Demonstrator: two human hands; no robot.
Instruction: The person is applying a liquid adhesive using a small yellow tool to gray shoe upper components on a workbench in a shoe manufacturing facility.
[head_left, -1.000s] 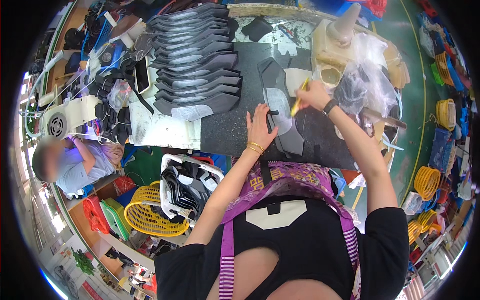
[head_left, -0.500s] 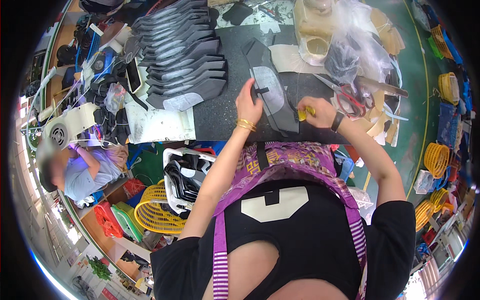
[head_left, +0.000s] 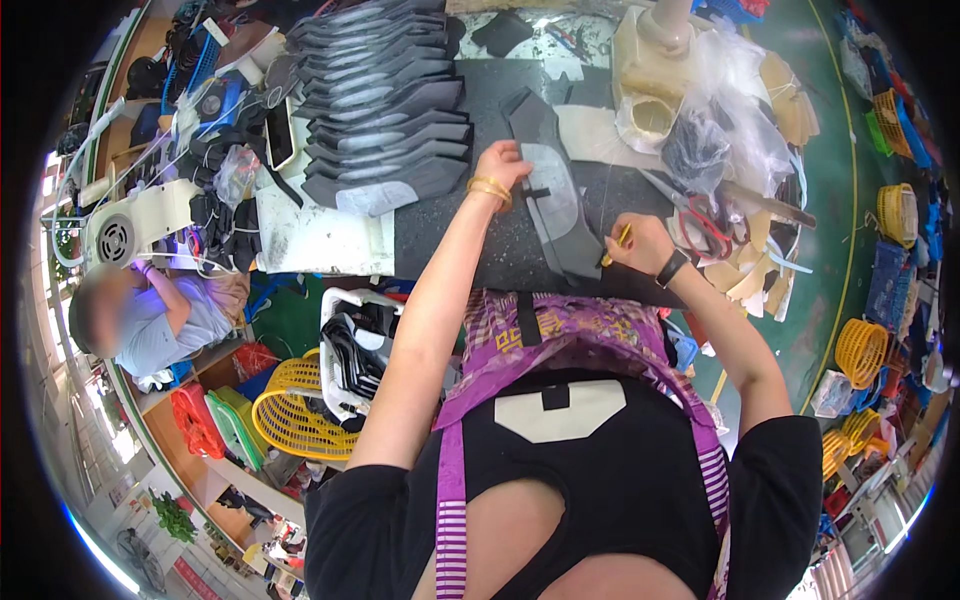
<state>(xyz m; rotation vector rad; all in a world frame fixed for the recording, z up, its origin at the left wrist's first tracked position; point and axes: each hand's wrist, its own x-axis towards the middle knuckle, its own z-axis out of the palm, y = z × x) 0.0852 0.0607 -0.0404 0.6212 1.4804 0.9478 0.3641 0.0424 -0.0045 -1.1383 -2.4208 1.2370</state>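
A long dark grey panel (head_left: 540, 128) with a lighter grey patch (head_left: 554, 188) and a small black tab lies on the work table in front of me. My left hand (head_left: 500, 168) is at its left edge, fingers curled and closed on that edge near the patch. By the panel's lower right side, my right hand (head_left: 640, 243) is closed around a small yellow tool (head_left: 624, 236). Its tip points down beside the panel's edge; the fingers hide most of it, so its exact kind is unclear. A row of similar dark panels (head_left: 385, 140) overlaps to the left.
Red-handled scissors (head_left: 708, 228) lie to the right near clear plastic bags (head_left: 725, 150) and a beige machine (head_left: 650, 70). A phone (head_left: 281, 135) sits at left. Below the table edge stand a white basket (head_left: 330, 370) and a yellow basket (head_left: 290, 405). Another person (head_left: 160, 320) sits far left.
My left hand has moved up slightly along the panel, its fingers now curled more. My right hand has shifted a little lower, and the yellow tool has turned in its grip.
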